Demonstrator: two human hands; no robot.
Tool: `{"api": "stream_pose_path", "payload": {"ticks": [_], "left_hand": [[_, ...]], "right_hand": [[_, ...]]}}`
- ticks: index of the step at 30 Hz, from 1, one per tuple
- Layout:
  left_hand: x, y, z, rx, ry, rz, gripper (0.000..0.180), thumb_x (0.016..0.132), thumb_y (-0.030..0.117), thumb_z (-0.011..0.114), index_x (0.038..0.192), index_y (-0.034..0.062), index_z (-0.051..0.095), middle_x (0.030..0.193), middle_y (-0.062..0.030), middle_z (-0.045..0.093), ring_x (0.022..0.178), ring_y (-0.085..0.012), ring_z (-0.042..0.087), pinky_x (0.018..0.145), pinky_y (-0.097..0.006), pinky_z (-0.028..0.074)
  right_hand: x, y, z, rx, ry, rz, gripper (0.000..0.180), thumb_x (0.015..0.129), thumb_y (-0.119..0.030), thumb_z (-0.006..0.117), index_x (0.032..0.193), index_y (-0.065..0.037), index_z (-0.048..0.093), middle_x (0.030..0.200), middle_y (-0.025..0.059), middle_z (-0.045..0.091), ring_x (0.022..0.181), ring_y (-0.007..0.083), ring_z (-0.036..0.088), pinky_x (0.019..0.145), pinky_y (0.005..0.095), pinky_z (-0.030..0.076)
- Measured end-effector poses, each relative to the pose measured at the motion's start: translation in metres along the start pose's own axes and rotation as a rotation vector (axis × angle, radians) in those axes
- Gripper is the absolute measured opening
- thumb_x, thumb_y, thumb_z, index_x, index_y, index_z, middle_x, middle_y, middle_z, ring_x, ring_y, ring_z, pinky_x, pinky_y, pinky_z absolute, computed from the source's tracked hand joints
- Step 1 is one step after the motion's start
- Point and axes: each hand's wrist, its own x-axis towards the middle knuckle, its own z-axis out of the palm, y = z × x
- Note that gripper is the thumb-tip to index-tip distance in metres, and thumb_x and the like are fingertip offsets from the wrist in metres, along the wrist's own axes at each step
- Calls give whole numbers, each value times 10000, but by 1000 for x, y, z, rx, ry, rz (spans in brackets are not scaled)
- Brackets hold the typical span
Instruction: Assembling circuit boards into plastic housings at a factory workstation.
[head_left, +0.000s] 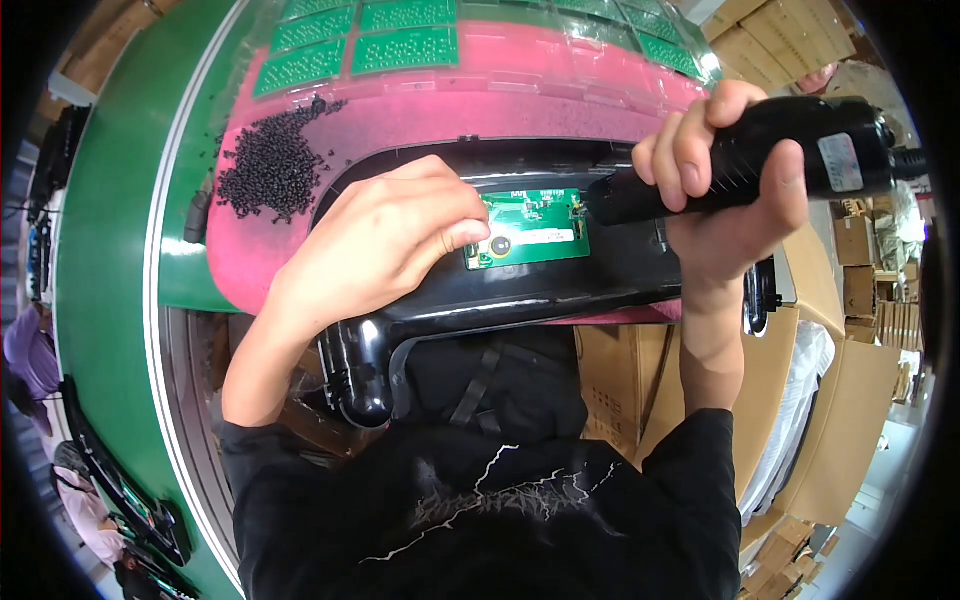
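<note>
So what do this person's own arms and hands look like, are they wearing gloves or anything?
No gloves: the left hand and the right hand are both bare, with no rings, watch or wristband showing. The forearms are bare too. Black sleeves are pushed up toward the elbows, part of a black top with a pale, jagged, lightning-like print across the chest.

Bright, even overhead light is flooding the scene, casting only soft shadows just below the left hand's fingers. Glare is streaking the glossy black plastic housing beneath them. Fisheye distortion is bending the edges, and the dark rim is vignetting.
</note>
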Motion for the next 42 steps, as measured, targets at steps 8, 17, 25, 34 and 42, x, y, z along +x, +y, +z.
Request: {"api": "stream_pose_path", "payload": {"ticks": [8,17,25,34,42], "left_hand": [[3,-5,3,45,-145,43,112,861,137,647,876,27,659,920,-62,704,849,-242,631,741,-356,528],[7,3,0,-7,-158,-101,140,875,152,638,945,41,688,870,-104,707,777,-300,685,661,-370,537],[5,0,-1,-1,-157,-138,131,871,160,648,924,46,688,870,-99,709,768,-289,684,653,-356,533],[-2,3,-2,-24,79,62,130,782,110,740,822,0,684,816,-114,713,711,-267,698,606,-322,552],[-7,0,-4,-166,97,132,114,781,68,738,843,-2,672,719,-85,680,641,-235,672,581,-320,524]], "right_hand": [[6,9,-5,-33,11,11,448,907,-511,474,980,-70,509,599,-5,449,475,109,384,551,297,365],[16,9,-6,-5,-146,63,442,889,-509,501,953,-72,500,599,-19,450,480,90,380,522,268,333],[9,11,10,-161,-40,28,490,881,-523,514,1023,-54,523,600,-22,454,491,92,403,525,277,337],[1,-34,55,390,-51,-186,450,694,-423,728,933,-115,505,563,-68,490,452,67,479,538,234,409],[-3,-31,66,387,-8,-203,438,700,-413,724,930,-113,504,562,-69,487,444,63,466,533,235,393]]}}
